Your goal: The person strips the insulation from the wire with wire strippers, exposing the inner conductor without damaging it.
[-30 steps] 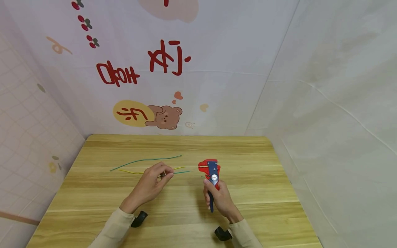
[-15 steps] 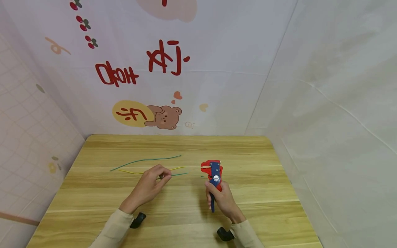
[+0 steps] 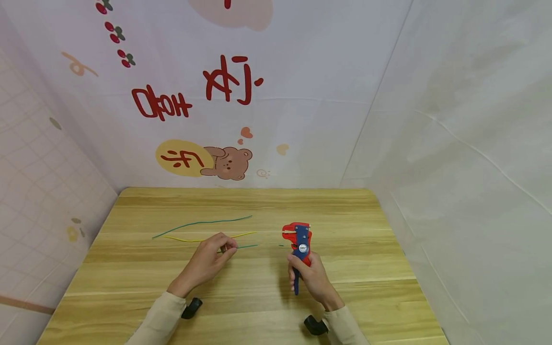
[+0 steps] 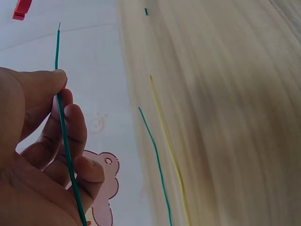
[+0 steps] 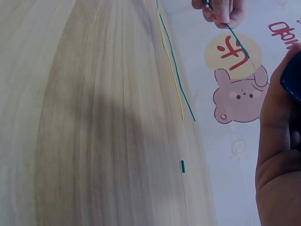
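My left hand (image 3: 210,262) pinches a green wire (image 4: 66,136) between thumb and fingertips, and a short bare strand shows at the wire's tip in the left wrist view. To the right, my right hand (image 3: 314,277) grips a red and blue wire stripper (image 3: 303,235) by its handles, its head pointing away from me. The stripper's jaws face left, apart from the wire. Between the hands, a short green bit of insulation (image 3: 281,245) lies on the table. In the right wrist view only an edge of the stripper (image 5: 292,77) shows.
A yellow wire (image 3: 181,239) lies on the wooden table (image 3: 241,297) just behind my left hand. Farther back is a second green wire (image 3: 200,222). Patterned cloth walls (image 3: 302,120) stand at the back and both sides.
My right hand has moved slightly right with the wire stripper, away from the wire. My left hand has drawn a little toward me with the green wire still pinched.
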A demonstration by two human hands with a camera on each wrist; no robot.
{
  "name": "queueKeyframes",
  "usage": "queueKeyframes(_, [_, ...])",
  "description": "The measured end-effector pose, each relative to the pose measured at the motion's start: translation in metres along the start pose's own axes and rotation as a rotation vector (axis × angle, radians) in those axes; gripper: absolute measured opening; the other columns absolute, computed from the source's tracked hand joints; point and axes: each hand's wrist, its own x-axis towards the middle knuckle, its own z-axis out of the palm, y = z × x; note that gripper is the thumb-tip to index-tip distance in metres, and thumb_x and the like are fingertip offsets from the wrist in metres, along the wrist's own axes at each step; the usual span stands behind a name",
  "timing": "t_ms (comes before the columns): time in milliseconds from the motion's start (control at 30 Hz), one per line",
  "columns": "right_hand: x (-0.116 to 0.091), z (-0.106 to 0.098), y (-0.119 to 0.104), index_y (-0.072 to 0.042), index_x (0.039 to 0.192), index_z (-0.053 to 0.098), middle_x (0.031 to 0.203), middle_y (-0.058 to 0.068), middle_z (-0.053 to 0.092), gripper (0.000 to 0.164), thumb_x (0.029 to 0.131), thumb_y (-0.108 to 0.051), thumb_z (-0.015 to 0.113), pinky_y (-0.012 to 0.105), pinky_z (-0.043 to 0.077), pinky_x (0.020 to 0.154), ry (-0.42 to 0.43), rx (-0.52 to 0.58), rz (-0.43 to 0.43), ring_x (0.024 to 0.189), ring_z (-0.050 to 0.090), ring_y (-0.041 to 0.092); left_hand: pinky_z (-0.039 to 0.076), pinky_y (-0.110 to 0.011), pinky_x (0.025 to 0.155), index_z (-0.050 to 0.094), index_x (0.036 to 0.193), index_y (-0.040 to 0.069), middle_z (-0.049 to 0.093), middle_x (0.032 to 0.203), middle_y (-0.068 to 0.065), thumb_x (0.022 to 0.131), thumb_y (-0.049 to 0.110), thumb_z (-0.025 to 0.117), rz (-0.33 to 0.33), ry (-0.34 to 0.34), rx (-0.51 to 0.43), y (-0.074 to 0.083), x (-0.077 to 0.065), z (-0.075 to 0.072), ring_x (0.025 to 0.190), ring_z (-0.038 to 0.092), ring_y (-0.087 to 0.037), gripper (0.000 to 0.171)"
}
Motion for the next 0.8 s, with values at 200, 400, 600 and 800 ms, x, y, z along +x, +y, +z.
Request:
queueKeyframes(200, [-0.001,-0.004,0.001,0.014,0.106,0.054,0.075,-0.001,0.066,0.036,0.12,-0.019,0.054,0.049,0.068,0.062,-0.01,0.003,0.012,0.06,0.068,0.022,0.055,-0.025,0.076,0.08,0.102,0.011,0.071,0.094,0.007,0.102,0.003,0.081,-0.011,-0.01,-0.005,-0.008,-0.003,0.004,0.086,0.062,-0.003,0.009])
queueKeyframes(400, [-0.003,-0.009,0.003,0.016,0.108,0.053,0.078,-0.002,0.069,0.039,0.121,-0.021,0.054,0.056,0.069,0.066,-0.03,0.023,0.008,0.064,0.071,0.019,0.055,-0.025,0.076,0.081,0.102,0.011,0.071,0.094,0.008,0.102,0.002,0.082,-0.058,-0.032,-0.015,-0.017,-0.005,0.008,0.086,0.063,-0.004,0.009])
queueKeyframes(600, [-0.004,-0.012,0.004,0.007,0.113,0.058,0.082,-0.003,0.071,0.026,0.121,-0.018,0.052,0.052,0.07,0.07,-0.035,0.043,-0.012,0.069,0.075,0.017,0.055,-0.024,0.078,0.081,0.104,0.011,0.073,0.098,0.006,0.101,0.0,0.081,-0.091,-0.058,-0.018,-0.024,-0.008,0.014,0.088,0.062,-0.001,0.011])
queueKeyframes(800, [-0.004,-0.013,0.006,-0.003,0.116,0.062,0.086,-0.001,0.072,0.015,0.121,-0.01,0.049,0.044,0.071,0.072,-0.081,0.077,-0.078,0.074,0.078,0.014,0.057,-0.026,0.081,0.08,0.104,0.009,0.076,0.099,0.004,0.101,0.001,0.082,-0.082,-0.076,-0.027,-0.029,-0.012,0.016,0.09,0.063,-0.003,0.009])
